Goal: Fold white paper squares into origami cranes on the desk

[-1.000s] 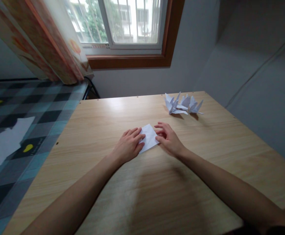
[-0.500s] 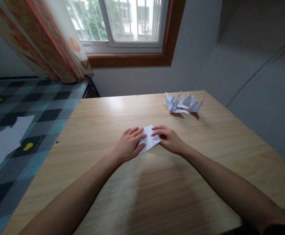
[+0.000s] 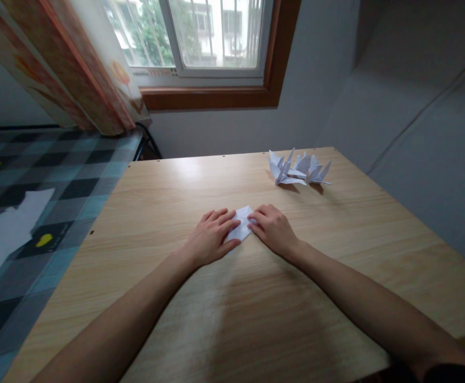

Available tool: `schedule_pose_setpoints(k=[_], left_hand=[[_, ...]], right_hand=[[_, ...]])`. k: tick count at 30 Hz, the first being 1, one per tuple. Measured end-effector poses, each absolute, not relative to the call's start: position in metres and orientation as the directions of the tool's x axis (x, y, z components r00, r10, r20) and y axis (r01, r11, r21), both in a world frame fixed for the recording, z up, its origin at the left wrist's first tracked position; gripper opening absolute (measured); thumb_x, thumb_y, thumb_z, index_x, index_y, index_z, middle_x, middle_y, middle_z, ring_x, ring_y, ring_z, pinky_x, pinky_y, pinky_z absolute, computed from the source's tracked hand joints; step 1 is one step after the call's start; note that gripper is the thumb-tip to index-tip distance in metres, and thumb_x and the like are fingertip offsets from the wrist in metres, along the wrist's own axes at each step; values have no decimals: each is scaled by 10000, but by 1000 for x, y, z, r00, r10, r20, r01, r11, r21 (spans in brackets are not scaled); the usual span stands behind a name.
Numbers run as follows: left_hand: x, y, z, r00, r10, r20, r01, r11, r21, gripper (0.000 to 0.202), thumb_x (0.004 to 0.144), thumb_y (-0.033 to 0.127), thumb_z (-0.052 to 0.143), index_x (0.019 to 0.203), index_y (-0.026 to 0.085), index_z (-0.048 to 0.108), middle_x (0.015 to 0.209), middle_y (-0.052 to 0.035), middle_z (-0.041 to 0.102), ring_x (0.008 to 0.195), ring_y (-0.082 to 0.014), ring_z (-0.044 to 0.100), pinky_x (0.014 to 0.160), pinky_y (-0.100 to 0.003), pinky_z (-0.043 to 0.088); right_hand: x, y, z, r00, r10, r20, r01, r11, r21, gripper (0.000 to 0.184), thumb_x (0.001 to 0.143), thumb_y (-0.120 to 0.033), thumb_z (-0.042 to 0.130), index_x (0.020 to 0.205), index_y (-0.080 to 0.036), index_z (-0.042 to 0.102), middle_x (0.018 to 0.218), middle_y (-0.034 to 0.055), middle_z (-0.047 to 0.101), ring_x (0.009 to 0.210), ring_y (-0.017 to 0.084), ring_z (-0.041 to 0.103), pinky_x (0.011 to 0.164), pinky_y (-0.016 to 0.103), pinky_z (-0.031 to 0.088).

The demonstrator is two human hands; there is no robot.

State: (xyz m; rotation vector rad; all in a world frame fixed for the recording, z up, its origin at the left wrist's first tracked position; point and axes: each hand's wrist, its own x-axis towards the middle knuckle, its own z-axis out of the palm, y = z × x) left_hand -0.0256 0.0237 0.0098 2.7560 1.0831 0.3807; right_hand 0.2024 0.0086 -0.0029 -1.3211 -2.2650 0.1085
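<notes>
A small sheet of folded white paper (image 3: 242, 227) lies on the wooden table between my hands. My left hand (image 3: 212, 234) rests flat over its left part, fingers stretched out and thumb along the near edge. At the right edge, my right hand (image 3: 274, 227) has its thumb and fingers closed together on the paper, covering that corner. The underside of the fold is hidden. Beyond my right hand stand several white folded-paper cranes (image 3: 281, 171), grouped close together near the back of the table.
The wooden table (image 3: 168, 197) reaches to the wall below a window (image 3: 216, 37). To the left is a checked cloth surface (image 3: 68, 189) with loose white paper (image 3: 5, 234) on it. A patterned curtain (image 3: 81, 74) hangs at the back left.
My right hand's fingertips have folded the right side of the paper over to the left, so the paper looks narrower. My left hand stays in place on it.
</notes>
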Motion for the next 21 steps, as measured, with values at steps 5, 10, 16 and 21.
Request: schedule_pose_setpoints(k=[5, 10, 16, 21], left_hand=[[-25, 25, 8, 703, 693, 162, 658, -719, 224, 511, 917, 516, 573, 1318, 199, 589, 1448, -141, 563, 1363, -341, 486, 1119, -564, 364], [-26, 27, 7, 701, 693, 167, 654, -719, 235, 574, 870, 564, 636, 1313, 202, 592, 1440, -143, 571, 1360, -344, 491, 1119, -560, 366], [-26, 27, 7, 701, 698, 146, 661, -713, 233, 623, 870, 604, 615, 1347, 206, 564, 1456, -150, 554, 1378, -346, 470, 1131, -565, 347], [-25, 25, 6, 679, 717, 156, 683, -695, 224, 697, 897, 602, 574, 1424, 161, 459, 1467, -173, 535, 1380, -333, 466, 1145, -532, 332]], right_hand=[[196, -7, -2, -707, 612, 354, 601, 784, -155, 233, 994, -194, 510, 906, -191, 726, 956, 81, 736, 914, 203, 642, 846, 330, 510], [203, -2, -7, -665, 643, 380, 609, 762, -222, 217, 941, -106, 550, 932, -186, 751, 1056, 93, 761, 975, 206, 690, 866, 331, 546], [218, 12, -9, -527, 754, 391, 695, 648, -313, 266, 873, -49, 543, 939, -190, 758, 1087, 109, 761, 1016, 233, 687, 935, 391, 538], [215, 8, -5, -403, 803, 440, 561, 596, -574, 424, 854, -167, 610, 1278, -172, 598, 1049, 92, 722, 946, 223, 652, 887, 395, 514]])
